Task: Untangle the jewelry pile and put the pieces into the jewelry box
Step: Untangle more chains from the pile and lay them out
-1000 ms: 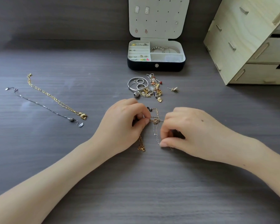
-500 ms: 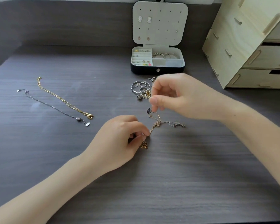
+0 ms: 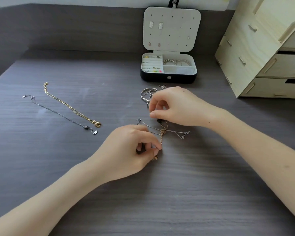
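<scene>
While the left hand (image 3: 131, 150) pinched a gold chain (image 3: 161, 140) near its lower end, the knot (image 3: 163, 131) tying it to thin silver chains (image 3: 177, 132) lay just past its fingertips, between both hands. The right hand (image 3: 175, 106) curled over the far end; whether it gripped a strand I could not tell. Left of the hands, two freed chains (image 3: 70, 106) lay straight on the worktop (image 3: 194, 184), unboxed. Beyond the right hand sat a small pile (image 3: 146, 96), then the open, partly filled jewelry box (image 3: 169, 79).

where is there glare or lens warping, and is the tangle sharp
Head view: pale glare patches lie on the dark wood-grain table; wide-angle warping tilts the pale plywood drawer unit at right; the tangle of thin gold and silver chains is in focus but too fine to trace.
</scene>
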`<action>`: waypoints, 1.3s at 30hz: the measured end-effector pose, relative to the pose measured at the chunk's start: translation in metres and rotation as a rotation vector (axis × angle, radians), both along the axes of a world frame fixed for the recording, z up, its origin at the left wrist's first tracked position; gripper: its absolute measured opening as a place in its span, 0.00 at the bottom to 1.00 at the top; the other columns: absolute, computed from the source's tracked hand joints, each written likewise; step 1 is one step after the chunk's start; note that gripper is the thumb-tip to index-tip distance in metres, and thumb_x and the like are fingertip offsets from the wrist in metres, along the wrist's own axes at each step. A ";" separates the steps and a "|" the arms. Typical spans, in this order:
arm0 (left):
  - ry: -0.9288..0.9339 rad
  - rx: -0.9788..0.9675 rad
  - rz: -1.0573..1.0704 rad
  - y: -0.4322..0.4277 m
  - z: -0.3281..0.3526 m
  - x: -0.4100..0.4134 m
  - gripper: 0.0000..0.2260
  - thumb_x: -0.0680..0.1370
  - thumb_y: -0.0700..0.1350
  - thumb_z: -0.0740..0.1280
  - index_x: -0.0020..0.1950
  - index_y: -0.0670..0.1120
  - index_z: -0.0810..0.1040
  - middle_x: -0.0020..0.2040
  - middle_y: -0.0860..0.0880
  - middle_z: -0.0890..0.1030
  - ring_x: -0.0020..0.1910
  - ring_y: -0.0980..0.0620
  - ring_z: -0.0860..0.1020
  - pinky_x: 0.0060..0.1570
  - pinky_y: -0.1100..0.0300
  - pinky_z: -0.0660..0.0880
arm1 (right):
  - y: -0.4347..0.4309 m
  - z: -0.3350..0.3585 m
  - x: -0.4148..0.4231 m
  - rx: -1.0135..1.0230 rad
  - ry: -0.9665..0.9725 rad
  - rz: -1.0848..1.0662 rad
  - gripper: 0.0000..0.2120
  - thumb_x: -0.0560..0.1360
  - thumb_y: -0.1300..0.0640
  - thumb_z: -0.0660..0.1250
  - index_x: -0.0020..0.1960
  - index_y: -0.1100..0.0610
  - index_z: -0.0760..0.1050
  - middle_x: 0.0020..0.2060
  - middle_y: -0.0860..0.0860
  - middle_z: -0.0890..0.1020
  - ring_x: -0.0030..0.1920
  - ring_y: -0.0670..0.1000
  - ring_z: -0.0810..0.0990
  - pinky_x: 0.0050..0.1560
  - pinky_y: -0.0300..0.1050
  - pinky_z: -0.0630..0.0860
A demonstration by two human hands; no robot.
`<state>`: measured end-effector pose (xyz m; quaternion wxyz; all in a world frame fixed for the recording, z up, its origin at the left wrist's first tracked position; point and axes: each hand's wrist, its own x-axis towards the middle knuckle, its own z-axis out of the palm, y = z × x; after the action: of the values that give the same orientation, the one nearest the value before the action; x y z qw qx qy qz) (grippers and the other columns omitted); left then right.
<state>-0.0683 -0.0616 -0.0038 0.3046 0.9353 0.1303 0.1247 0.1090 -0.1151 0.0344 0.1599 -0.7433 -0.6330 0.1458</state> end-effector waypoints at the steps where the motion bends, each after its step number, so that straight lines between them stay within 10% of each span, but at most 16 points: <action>1: 0.009 -0.004 -0.010 0.000 0.001 0.000 0.05 0.70 0.48 0.67 0.40 0.55 0.82 0.33 0.57 0.76 0.32 0.57 0.72 0.33 0.73 0.64 | -0.004 -0.001 0.002 -0.007 -0.036 -0.010 0.05 0.73 0.50 0.70 0.46 0.50 0.78 0.35 0.43 0.76 0.36 0.41 0.71 0.39 0.41 0.65; 14: 0.052 0.172 0.237 -0.004 0.009 0.037 0.08 0.71 0.52 0.70 0.47 0.51 0.78 0.35 0.59 0.68 0.37 0.55 0.68 0.36 0.61 0.59 | -0.027 -0.014 0.013 0.120 -0.056 -0.121 0.09 0.71 0.46 0.70 0.39 0.48 0.73 0.32 0.42 0.74 0.38 0.44 0.71 0.38 0.41 0.61; 39: 0.085 0.135 0.187 0.002 0.001 0.044 0.02 0.74 0.47 0.69 0.42 0.51 0.79 0.35 0.57 0.70 0.35 0.57 0.67 0.35 0.70 0.63 | -0.053 -0.031 0.000 0.210 -0.082 -0.057 0.09 0.67 0.45 0.65 0.40 0.48 0.79 0.33 0.40 0.73 0.37 0.45 0.67 0.35 0.38 0.62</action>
<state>-0.0242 -0.0593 -0.0024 0.2219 0.9419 0.2211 0.1211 0.1091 -0.1682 0.0037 0.2149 -0.7456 -0.6293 0.0433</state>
